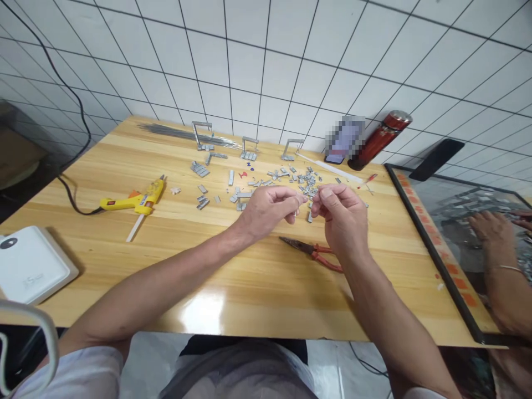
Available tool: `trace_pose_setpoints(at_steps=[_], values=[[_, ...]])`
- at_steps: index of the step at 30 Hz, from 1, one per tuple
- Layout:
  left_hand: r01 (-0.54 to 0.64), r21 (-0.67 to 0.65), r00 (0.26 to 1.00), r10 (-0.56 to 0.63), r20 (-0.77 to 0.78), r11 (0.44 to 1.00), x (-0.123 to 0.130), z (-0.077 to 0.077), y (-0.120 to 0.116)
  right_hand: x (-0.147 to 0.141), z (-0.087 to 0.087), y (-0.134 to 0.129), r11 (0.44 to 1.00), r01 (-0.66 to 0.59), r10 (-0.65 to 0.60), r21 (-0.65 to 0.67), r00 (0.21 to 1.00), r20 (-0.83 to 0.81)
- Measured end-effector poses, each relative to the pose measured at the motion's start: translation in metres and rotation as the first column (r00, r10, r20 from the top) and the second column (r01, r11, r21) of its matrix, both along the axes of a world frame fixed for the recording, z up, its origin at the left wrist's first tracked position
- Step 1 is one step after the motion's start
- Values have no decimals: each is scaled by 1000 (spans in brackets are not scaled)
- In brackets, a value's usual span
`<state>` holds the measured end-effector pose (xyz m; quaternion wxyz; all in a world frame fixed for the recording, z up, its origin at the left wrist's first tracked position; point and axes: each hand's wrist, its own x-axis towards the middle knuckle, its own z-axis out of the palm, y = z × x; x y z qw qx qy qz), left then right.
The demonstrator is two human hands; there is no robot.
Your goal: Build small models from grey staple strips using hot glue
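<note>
Over the middle of the wooden table, my left hand [272, 208] and my right hand [344, 216] face each other, fingertips almost meeting. Both are closed in a pinch; whatever sits between the fingers is too small to name. Behind and beneath them lie many small grey pieces [305, 178], some stuck together in flat strips. Red-handled pliers [310, 249] rest on the table below, partly hidden by my right hand. Further back stand three small grey frame-shaped assemblies [202, 136], near a bundle of thin metal rods [166, 131].
A yellow glue gun [143, 200] with its cord lies at left, beyond a white box-shaped device [35, 266]. A phone [344, 141] and a red flask [380, 138] stand by the tiled wall. At right, another person's hand [494, 230] works over a black-edged glass panel [436, 266].
</note>
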<state>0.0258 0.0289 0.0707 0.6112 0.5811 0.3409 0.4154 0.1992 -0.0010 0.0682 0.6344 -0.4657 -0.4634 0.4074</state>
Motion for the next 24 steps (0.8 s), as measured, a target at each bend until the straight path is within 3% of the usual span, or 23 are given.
trace_pose_setpoints(at_steps=[4, 7, 9, 13, 19, 24], values=[[-30, 63, 999, 32, -34, 998, -1, 1, -1, -4, -1, -8, 980, 139, -165, 144, 968, 191], [-31, 120, 999, 35, -31, 992, -1, 1, -3, -4, 1, -13, 968, 171, -213, 182, 945, 249], [-12, 126, 1000, 15, -21, 992, -2, 0, -4, -1, 3, -12, 982, 123, -154, 145, 962, 226], [82, 97, 995, -88, 53, 992, -1, 0, -3, 9, 7, -7, 996, -88, 90, -33, 995, 51], [199, 44, 970, -203, 137, 979, 1, -1, -2, 18, 8, -6, 921, -321, 292, -221, 944, -155], [328, -17, 922, -316, 221, 945, 1, -6, 3, 16, -2, -5, 830, -481, 393, -281, 863, -318]])
